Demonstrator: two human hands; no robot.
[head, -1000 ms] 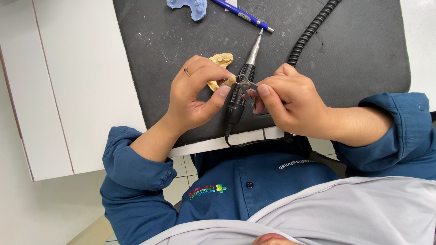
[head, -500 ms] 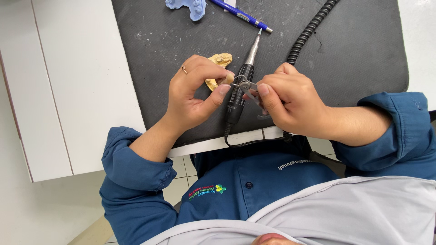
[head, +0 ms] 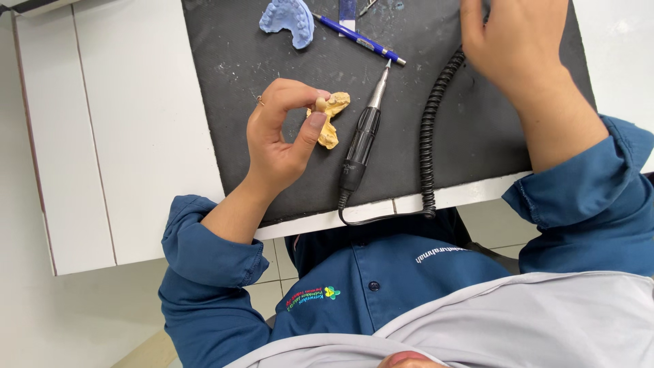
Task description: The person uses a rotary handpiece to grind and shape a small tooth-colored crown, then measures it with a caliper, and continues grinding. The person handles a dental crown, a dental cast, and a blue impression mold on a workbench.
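Here, left hand (head: 283, 140) pinches tooth piece (head: 320, 104); right hand (head: 514, 41) spread.

The right hand (head: 516, 42) is cut off at the top edge, fingertips unseen; the left hand (head: 283, 136) partly hides the yellow cast (head: 332, 117).

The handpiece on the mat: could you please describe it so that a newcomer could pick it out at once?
Find the dark mat on the white bench. Near its middle, between the left hand and a coiled black cord, lies the handpiece. Unlike the blue pen above, it is thick, black, silver-tipped and wired.
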